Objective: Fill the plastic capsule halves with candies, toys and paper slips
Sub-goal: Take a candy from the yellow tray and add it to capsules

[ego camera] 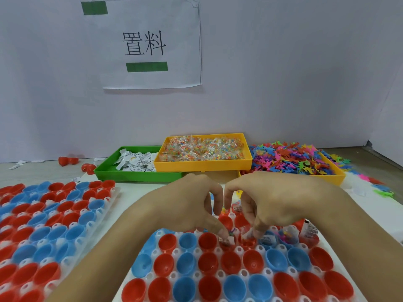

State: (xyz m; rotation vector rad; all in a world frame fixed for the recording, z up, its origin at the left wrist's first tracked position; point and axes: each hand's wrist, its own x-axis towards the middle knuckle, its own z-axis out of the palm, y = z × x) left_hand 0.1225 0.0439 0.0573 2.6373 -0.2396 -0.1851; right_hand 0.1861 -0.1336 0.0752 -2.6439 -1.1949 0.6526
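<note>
A white holder tray [218, 250] in front of me carries red and blue capsule halves [207, 261], most of them empty. My left hand [187, 205] pinches a paper slip [226, 241] down into a red half in the upper row. Beside it, my right hand [281, 203] pinches a clear candy packet [247, 233] over the neighbouring red half. Halves to the right [287, 235] hold candies, slips and toys. At the back stand a green tray of paper slips [135, 163], a yellow tray of candy packets [202, 152] and a yellow tray of colourful toys [292, 160].
A second holder tray [48, 219] of red and blue halves lies at the left. Loose red halves [67, 160] and stray slips lie near the white back wall, which bears a paper sign [150, 42]. Spilled toys [381, 190] lie at the far right.
</note>
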